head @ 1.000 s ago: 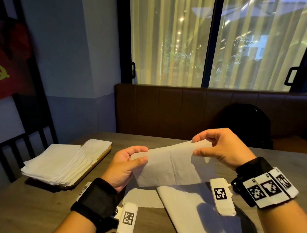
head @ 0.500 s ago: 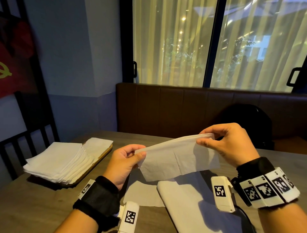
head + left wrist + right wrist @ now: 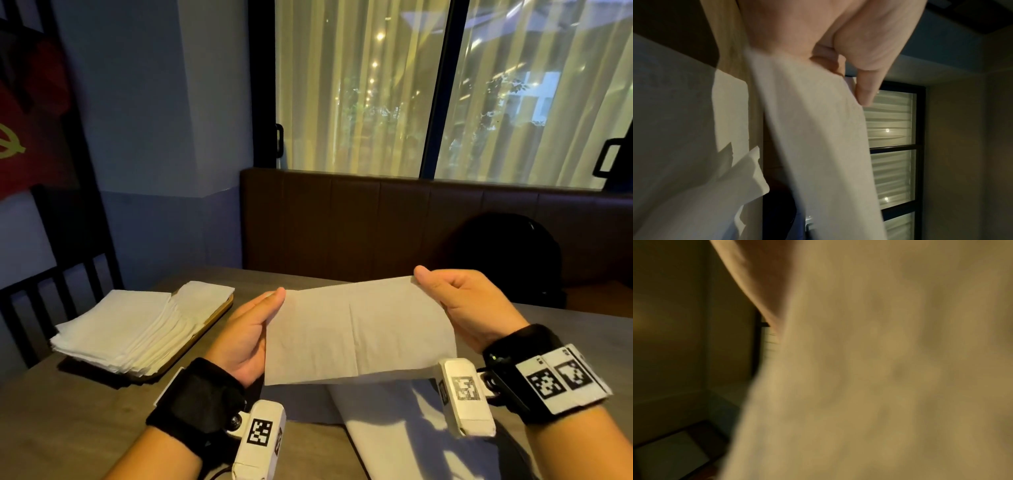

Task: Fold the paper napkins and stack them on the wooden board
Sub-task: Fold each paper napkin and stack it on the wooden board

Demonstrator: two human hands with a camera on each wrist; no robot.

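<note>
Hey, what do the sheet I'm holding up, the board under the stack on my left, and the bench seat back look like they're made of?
Sheet: thin matte white paper tissue; it drapes limply and shows fold creases.
Board: apparently wood, with a smooth tan rim that catches a slight sheen; most of it is covered.
Bench back: dark brown padded panels with vertical seams, probably leather or vinyl; the pictures do not show which.

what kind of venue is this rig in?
Likely a restaurant or café booth: padded bench seat along curtained windows, a dining table, and folded napkins stacked on a wooden board.
</note>
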